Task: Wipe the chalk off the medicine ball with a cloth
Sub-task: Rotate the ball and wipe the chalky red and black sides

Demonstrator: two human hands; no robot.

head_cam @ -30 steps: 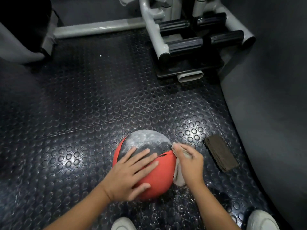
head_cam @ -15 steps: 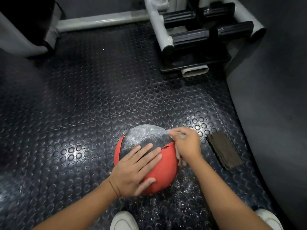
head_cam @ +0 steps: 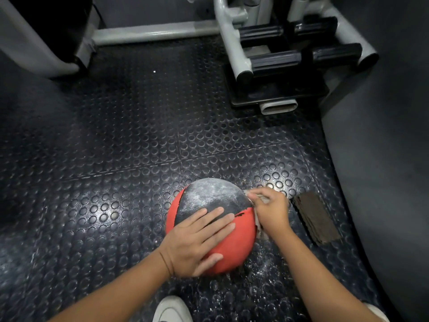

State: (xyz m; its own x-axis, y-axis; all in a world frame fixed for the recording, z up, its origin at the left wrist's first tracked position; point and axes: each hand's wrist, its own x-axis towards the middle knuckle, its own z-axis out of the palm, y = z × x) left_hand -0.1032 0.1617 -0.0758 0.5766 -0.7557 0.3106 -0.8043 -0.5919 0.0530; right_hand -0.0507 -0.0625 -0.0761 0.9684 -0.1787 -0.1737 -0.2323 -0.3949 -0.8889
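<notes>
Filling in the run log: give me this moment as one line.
step: wipe chalk | left hand: flat on ball | right hand: grips cloth at ball's right edge | chalk: covers ball's top

The floor is dark rubber matting studded with raised circles. A red-and-grey medicine ball sits on it, with chalk dust scattered just beside it. A brown pad lies to its right, and a grey machine frame stands far right.
</notes>
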